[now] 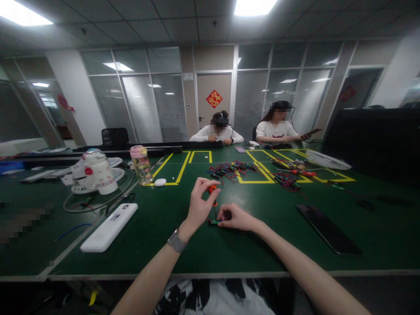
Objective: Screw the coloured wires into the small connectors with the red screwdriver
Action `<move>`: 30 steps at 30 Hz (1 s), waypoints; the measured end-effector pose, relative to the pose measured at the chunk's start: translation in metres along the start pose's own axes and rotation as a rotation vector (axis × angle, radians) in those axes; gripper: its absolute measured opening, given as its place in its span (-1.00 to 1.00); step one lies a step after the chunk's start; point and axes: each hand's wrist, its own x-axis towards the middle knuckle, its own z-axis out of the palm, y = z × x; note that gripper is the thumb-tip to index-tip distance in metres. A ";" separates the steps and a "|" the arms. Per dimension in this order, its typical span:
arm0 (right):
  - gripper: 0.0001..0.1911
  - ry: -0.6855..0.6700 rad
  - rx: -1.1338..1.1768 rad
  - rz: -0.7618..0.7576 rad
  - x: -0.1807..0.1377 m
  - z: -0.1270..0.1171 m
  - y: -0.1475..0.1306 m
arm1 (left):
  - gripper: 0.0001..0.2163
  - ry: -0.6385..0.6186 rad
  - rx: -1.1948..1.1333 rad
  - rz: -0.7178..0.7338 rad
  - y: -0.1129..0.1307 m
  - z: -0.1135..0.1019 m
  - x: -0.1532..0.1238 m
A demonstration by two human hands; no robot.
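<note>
My left hand [201, 202] is raised a little above the green table [164, 245], its fingers pinched on a small orange-handled screwdriver [212, 190] that points down. My right hand [236, 217] lies on the table just right of it, fingers closed on a small green part with wires [213, 222]. The tool's tip stands over that part. A watch [177, 241] is on my left wrist. Beyond my hands lies a pile of several red and black wired parts [231, 169].
A white power bank [110, 226] lies to the left, a black phone [328, 228] to the right. A pink-capped bottle [141, 164] and a white device [95, 173] stand at the left. Yellow tape boxes [179, 173] mark the table. Two people [218, 131] sit at the far end.
</note>
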 end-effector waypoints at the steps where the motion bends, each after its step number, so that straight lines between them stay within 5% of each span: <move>1: -0.84 0.001 -0.005 -0.003 0.000 0.000 0.000 | -0.85 0.002 0.001 -0.003 0.000 0.000 0.000; 13: -0.83 0.001 0.013 0.008 0.000 0.000 0.003 | -0.71 -0.100 -0.214 -0.065 0.001 -0.002 0.001; 19: -0.83 -0.004 0.020 0.015 0.001 0.000 0.003 | -0.80 0.004 -0.081 -0.040 0.000 0.000 0.002; 25: -0.83 -0.005 0.021 0.028 0.000 0.000 0.003 | -0.71 -0.066 -0.208 -0.123 0.002 -0.001 0.001; 30: -0.83 -0.003 0.015 0.023 0.000 0.000 0.002 | -0.78 0.014 -0.082 -0.048 -0.002 0.001 0.001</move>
